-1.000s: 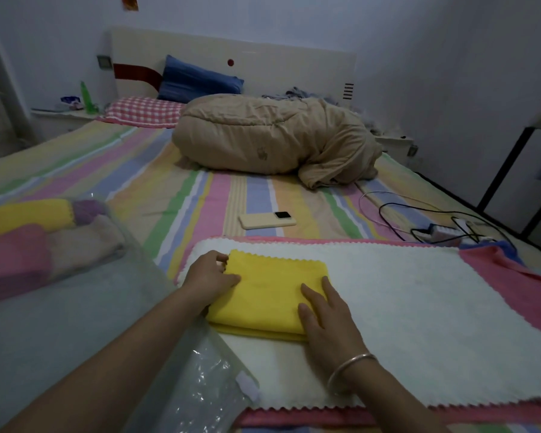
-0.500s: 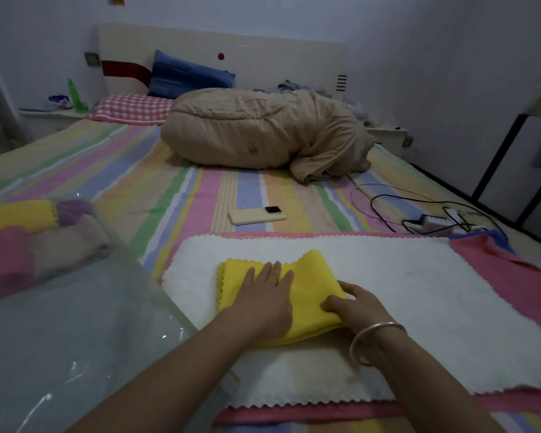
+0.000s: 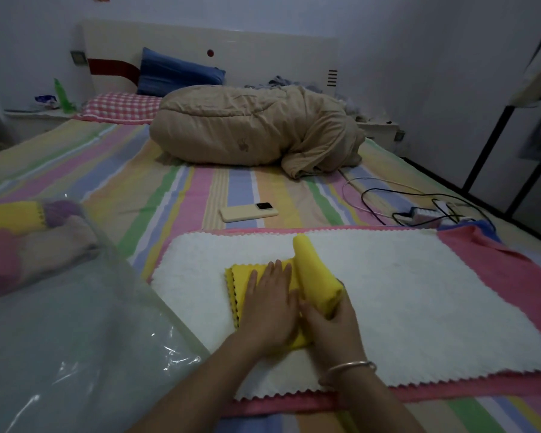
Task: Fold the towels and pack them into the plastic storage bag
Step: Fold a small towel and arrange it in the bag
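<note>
I see the left hand (image 3: pixel 270 303) lying flat, palm down and fingers spread, pressing on the near left part of the yellow towel (image 3: pixel 313 276); its grip is apart, closed on nothing. The forearm reaches in from the near left edge of the view. The right hand (image 3: pixel 334 320) comes in from the near right with a silver bangle (image 3: pixel 350 367) on the wrist. Its fingers curl under and around the near end of the rolled-over right part of the yellow towel, so that grip is clamped on the cloth, lifting a fold that stands up and points to the far side. The yellow towel rests on a white towel (image 3: pixel 419 295) spread flat over a pink towel (image 3: pixel 506 270) on the striped bed (image 3: pixel 200 189). At the near left lies the clear plastic storage bag (image 3: pixel 60 339), with folded towels (image 3: pixel 28 232) showing through its far end. A phone (image 3: pixel 249 210) lies on the bed beyond the white towel, well apart from both hands.
</note>
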The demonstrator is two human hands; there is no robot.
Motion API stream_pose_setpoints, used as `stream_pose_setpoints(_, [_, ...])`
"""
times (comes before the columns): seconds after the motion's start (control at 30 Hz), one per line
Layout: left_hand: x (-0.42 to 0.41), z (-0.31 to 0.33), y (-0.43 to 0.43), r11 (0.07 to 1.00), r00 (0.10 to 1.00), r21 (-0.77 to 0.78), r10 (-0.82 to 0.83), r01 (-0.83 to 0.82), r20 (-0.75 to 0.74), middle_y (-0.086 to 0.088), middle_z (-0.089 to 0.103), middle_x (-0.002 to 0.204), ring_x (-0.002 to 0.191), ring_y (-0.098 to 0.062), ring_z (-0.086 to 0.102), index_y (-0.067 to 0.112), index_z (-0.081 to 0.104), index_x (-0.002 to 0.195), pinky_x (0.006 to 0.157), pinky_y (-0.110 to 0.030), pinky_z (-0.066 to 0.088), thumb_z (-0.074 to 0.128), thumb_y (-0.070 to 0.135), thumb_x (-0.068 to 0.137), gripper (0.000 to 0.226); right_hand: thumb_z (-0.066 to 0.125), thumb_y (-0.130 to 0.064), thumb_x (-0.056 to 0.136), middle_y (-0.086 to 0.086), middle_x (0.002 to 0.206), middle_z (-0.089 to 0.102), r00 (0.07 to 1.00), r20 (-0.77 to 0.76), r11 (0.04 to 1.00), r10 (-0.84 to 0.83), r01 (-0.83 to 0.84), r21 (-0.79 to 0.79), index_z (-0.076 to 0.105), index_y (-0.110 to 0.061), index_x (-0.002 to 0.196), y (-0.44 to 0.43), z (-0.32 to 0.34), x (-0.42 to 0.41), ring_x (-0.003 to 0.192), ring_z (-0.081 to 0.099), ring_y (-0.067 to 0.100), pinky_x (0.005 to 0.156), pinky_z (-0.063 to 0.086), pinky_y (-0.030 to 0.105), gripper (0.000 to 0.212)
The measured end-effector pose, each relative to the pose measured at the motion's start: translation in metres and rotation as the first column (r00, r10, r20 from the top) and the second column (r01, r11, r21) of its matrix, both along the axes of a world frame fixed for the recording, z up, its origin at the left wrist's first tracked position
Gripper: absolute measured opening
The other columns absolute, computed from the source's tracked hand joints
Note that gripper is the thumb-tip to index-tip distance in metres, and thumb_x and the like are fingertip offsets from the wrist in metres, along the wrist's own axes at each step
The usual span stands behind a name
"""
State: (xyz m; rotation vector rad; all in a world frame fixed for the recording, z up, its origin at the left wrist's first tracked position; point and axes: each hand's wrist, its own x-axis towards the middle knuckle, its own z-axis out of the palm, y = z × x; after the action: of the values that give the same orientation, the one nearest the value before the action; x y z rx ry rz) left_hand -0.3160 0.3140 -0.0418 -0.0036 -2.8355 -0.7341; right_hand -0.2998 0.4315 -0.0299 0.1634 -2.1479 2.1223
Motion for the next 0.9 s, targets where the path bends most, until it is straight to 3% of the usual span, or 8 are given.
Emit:
stream_pose_setpoints(0.03, [-0.001, 0.007, -0.008, 0.970, 0.999, 0.239, 0.042, -0.046, 0.021, -0.003, 0.036, 0.152, 0.142, -0.019, 0.029, 0.018, 0.031, 0.148, 0.118, -0.034, 0.014, 0.018, 0.034, 0.101, 0.051, 0.059, -0.008, 0.079, -0.005, 0.120, 0.065, 0.989, -0.143, 0.986, 0.035, -0.010, 0.167, 0.056, -0.031, 0.121, -0.002, -0.002, 0.002, 0.103, 0.059, -0.005, 0.088, 0.046, 0.015, 0.047])
stream_pose_setpoints(0.1, [-0.001, 0.021, -0.029, 0.729, 0.979, 0.657, 0.184, -0.194, 0.085, 0.002, 0.056, 0.131, 0.121, -0.020, 0.052, 0.028, 0.051, 0.131, 0.107, -0.037, 0.037, 0.035, 0.025, 0.101, 0.034, 0.044, -0.006, 0.068, -0.011, 0.142, 0.048, 0.931, -0.307, 0.893, 0.199, -0.044, 0.448, 0.046, -0.040, 0.135, -0.005, -0.005, 0.005, 0.127, 0.043, -0.003, 0.102, 0.034, 0.010, 0.076])
stream_pose_setpoints(0.2, [0.003, 0.029, -0.063, 0.471, 0.926, 0.809, 0.303, -0.352, 0.226, -0.006, 0.066, 0.114, 0.101, -0.026, 0.063, 0.031, 0.061, 0.107, 0.093, -0.048, 0.051, 0.041, 0.038, 0.089, 0.028, 0.039, -0.007, 0.065, -0.008, 0.151, 0.036, 0.766, -0.469, 0.625, 0.441, 0.114, 0.773, 0.043, -0.035, 0.141, -0.008, -0.010, 0.003, 0.141, 0.028, 0.008, 0.108, 0.031, 0.019, 0.081])
stream_pose_setpoints(0.4, [0.015, 0.026, -0.079, 0.445, 0.904, 0.790, 0.274, -0.421, 0.327, -0.009, 0.061, 0.114, 0.101, -0.027, 0.063, 0.020, 0.046, 0.131, 0.091, -0.046, 0.053, 0.067, 0.024, 0.088, 0.048, 0.037, -0.013, 0.074, 0.004, 0.140, 0.052, 0.734, -0.372, 0.405, 0.569, 0.144, 0.903, 0.054, -0.022, 0.133, -0.014, -0.017, 0.003, 0.131, 0.047, 0.025, 0.103, 0.043, 0.038, 0.063])
stream_pose_setpoints(0.53, [0.018, 0.025, -0.076, 0.674, 0.872, 0.557, 0.422, -0.485, 0.249, -0.004, 0.057, 0.120, 0.109, -0.026, 0.059, 0.016, 0.039, 0.135, 0.096, -0.043, 0.049, 0.068, 0.034, 0.085, 0.061, 0.032, -0.018, 0.070, 0.005, 0.125, 0.065, 0.814, -0.312, 0.341, 0.490, 0.151, 0.928, 0.068, -0.020, 0.119, -0.029, -0.014, 0.005, 0.116, 0.061, 0.027, 0.084, 0.056, 0.042, 0.061])
stream_pose_setpoints(0.6, [0.020, 0.028, -0.076, 0.699, 0.864, 0.508, 0.419, -0.503, 0.278, -0.009, 0.056, 0.124, 0.109, -0.031, 0.059, 0.012, 0.038, 0.135, 0.092, -0.045, 0.051, 0.066, 0.043, 0.084, 0.066, 0.031, -0.022, 0.069, 0.005, 0.118, 0.068, 0.842, -0.291, 0.322, 0.454, 0.150, 0.935, 0.071, -0.020, 0.114, -0.037, -0.010, 0.007, 0.110, 0.065, 0.028, 0.079, 0.058, 0.042, 0.060])
stream_pose_setpoints(0.77, [0.019, 0.030, -0.082, 0.688, 0.859, 0.517, 0.369, -0.509, 0.354, -0.016, 0.061, 0.114, 0.100, -0.035, 0.064, 0.006, 0.046, 0.125, 0.081, -0.048, 0.057, 0.050, 0.069, 0.062, 0.089, 0.032, -0.035, 0.065, 0.007, 0.113, 0.070, 0.886, -0.277, 0.308, 0.373, 0.164, 0.937, 0.071, -0.021, 0.113, -0.052, -0.004, 0.016, 0.106, 0.066, 0.029, 0.079, 0.057, 0.044, 0.064])
stream_pose_setpoints(0.9, [0.023, 0.042, -0.079, 0.628, 0.852, 0.587, 0.275, -0.510, 0.446, -0.019, 0.066, 0.091, 0.078, -0.030, 0.068, -0.002, 0.058, 0.094, 0.065, -0.039, 0.060, 0.070, 0.060, 0.074, 0.066, 0.033, -0.036, 0.065, 0.008, 0.125, 0.064, 0.864, -0.263, 0.272, 0.429, 0.154, 0.950, 0.065, -0.022, 0.122, -0.051, -0.008, 0.018, 0.117, 0.060, 0.031, 0.087, 0.053, 0.049, 0.068])
